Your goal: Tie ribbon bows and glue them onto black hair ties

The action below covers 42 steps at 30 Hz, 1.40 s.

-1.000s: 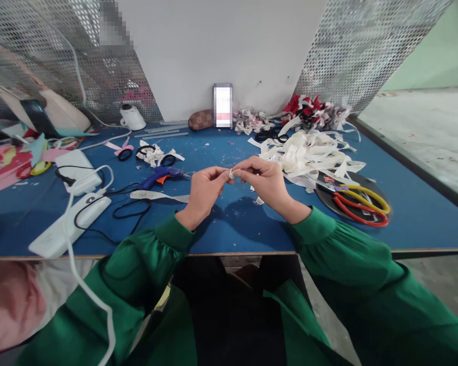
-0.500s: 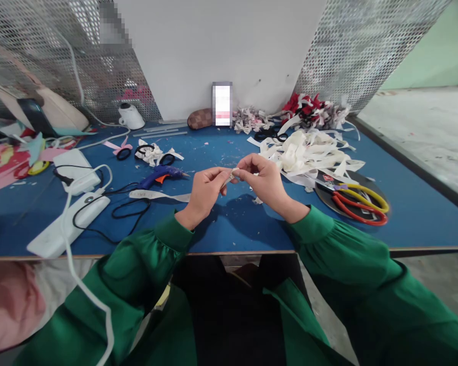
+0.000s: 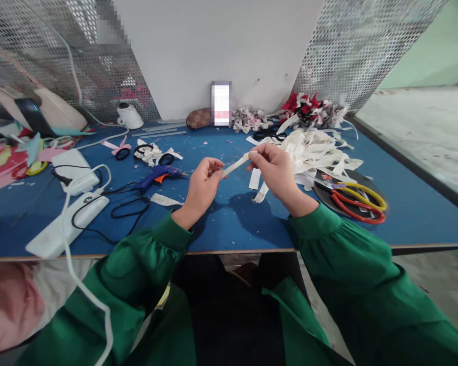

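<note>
A cream ribbon [image 3: 236,164] is stretched in the air between my two hands, slanting up to the right. My left hand [image 3: 203,187] pinches its lower end, and a tail of the ribbon lies on the table left of that wrist. Thumb and fingers of my right hand [image 3: 277,170] are closed on the upper end, where it looks knotted or folded. Below the right hand, white ribbon ends hang toward the table. A blue glue gun [image 3: 162,175] with an orange trigger lies just left of my left hand.
A heap of cream ribbons [image 3: 316,150] lies at the right. Scissors with red and yellow handles [image 3: 361,203] rest on a dark disc. A power strip [image 3: 68,226] with cables lies at the left. A phone [image 3: 221,104] stands at the back.
My hands have moved apart, the right one going right and slightly up. The ribbon between them is now drawn out, and its tail at the left has shortened.
</note>
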Available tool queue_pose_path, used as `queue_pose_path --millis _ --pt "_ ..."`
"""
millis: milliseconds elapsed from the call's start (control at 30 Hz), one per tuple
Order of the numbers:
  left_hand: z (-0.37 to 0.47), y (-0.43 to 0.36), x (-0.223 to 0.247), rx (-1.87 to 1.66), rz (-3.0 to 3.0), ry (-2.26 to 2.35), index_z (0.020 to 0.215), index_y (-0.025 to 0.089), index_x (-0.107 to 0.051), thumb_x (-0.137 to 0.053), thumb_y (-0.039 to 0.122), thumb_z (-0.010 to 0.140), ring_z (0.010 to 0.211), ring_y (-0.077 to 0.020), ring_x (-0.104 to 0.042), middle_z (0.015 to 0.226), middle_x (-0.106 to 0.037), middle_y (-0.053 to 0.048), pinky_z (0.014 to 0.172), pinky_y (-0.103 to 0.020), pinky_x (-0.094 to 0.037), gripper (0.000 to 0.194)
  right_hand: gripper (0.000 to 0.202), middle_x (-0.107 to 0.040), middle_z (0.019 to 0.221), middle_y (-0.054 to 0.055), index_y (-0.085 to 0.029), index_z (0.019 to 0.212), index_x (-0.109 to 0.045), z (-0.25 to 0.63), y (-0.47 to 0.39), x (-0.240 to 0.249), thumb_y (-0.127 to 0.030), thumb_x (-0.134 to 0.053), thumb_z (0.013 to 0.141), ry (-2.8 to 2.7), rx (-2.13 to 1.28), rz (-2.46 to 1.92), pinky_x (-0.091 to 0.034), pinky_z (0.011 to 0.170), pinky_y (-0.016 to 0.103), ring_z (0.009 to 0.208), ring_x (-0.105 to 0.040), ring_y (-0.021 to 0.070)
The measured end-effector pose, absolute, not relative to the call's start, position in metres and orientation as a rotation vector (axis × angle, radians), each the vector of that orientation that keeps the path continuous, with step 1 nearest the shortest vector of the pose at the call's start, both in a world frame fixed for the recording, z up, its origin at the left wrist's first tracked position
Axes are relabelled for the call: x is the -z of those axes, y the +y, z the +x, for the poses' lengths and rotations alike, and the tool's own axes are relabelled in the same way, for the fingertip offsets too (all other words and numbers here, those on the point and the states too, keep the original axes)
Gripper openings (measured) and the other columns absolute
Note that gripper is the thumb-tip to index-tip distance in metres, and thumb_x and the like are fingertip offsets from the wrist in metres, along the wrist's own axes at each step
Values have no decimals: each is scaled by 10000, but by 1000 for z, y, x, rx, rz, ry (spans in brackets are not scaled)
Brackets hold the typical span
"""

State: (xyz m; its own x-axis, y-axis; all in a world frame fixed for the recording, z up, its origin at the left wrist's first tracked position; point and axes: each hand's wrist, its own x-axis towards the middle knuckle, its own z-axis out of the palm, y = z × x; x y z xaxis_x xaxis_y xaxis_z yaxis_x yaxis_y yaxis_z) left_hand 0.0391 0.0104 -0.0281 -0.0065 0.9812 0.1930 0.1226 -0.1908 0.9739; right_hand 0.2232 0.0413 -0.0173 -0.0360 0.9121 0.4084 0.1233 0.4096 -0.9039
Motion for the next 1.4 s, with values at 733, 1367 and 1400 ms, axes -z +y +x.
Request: queue_pose_path --millis 733,1367,1400 --pt "36 10 26 -1348 1539 1364 758 191 -612 -748 388 794 592 -115 -516 657 -633 9 580 -247 -391 243 238 -571 613 -40 -210 782 -580 220 35 11 -412 -660 880 -1467 -963 -914 -479 552 279 534 -624 116" --pt "43 8 25 -1329 1333 1321 744 167 -729 -763 442 748 502 -83 -444 651 -680 -25 470 -229 -308 277 345 -705 737 14 -181 816 -625 206 23 17 -508 -734 813 -1540 -1164 -770 -491 545 270 553 -638 117" --pt "44 7 24 -1321 1297 1305 745 165 -731 -772 455 736 483 -74 -412 648 -676 -24 458 -230 -291 293 337 -705 732 15 -180 819 -636 206 23 17 -502 -736 811 -1532 -1144 -778 -499 556 274 564 -637 119"
